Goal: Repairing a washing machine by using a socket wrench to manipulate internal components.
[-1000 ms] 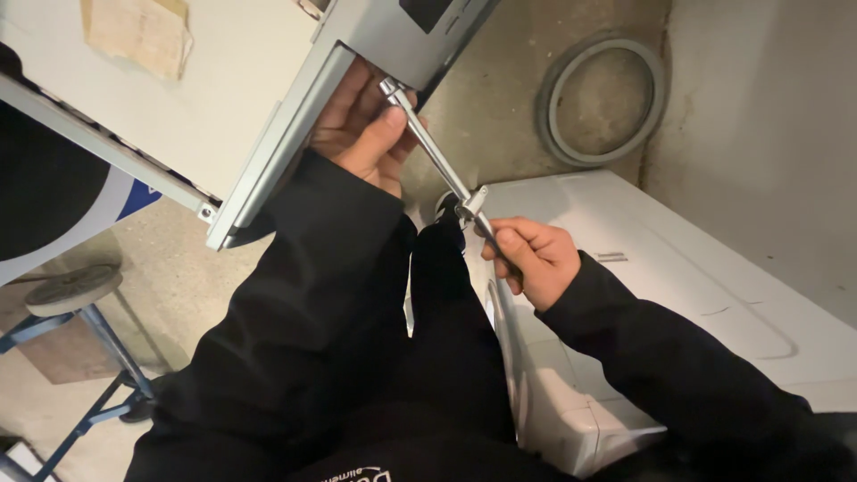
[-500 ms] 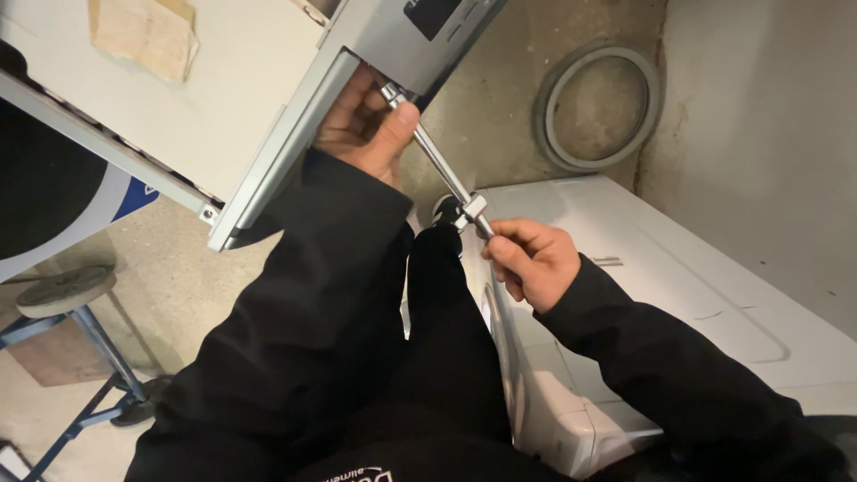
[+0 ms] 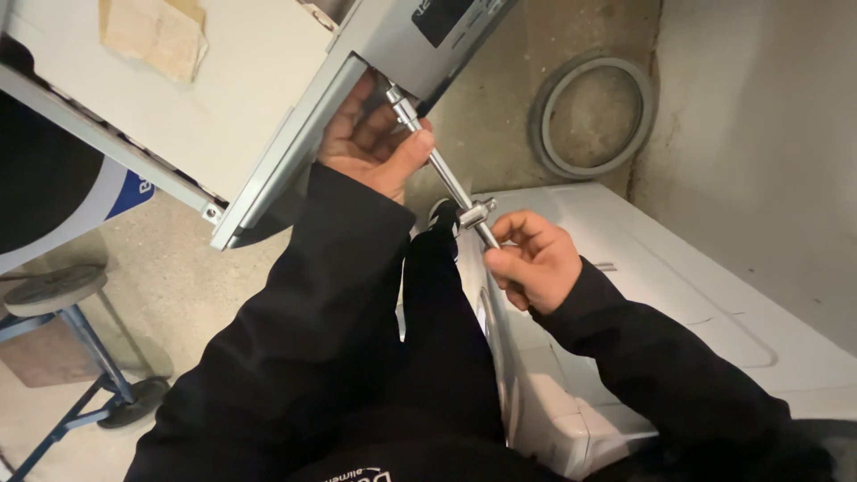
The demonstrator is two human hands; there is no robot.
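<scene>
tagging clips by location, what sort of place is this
Probably an appliance repair workshop: a white washing machine lies on its side, a grey door gasket rests on the concrete floor, and another appliance's panel is being worked on.

L hand (image 3: pixel 370 147) steadies socket wrench (image 3: pixel 439 168) at grey panel (image 3: pixel 402 40); R hand (image 3: pixel 531 259) fingers grip its handle end.

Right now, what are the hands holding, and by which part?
Both grip a metal socket wrench: left hand near its socket end at the grey appliance panel, right hand at its sliding-bar end.

Left hand (image 3: pixel 370 147) raised, fingers curled, thumb pressed forward. Right hand (image 3: pixel 528 259) lower, closed in a fingertip pinch. Both forearms in black sleeves, extended upward and apart.
</scene>
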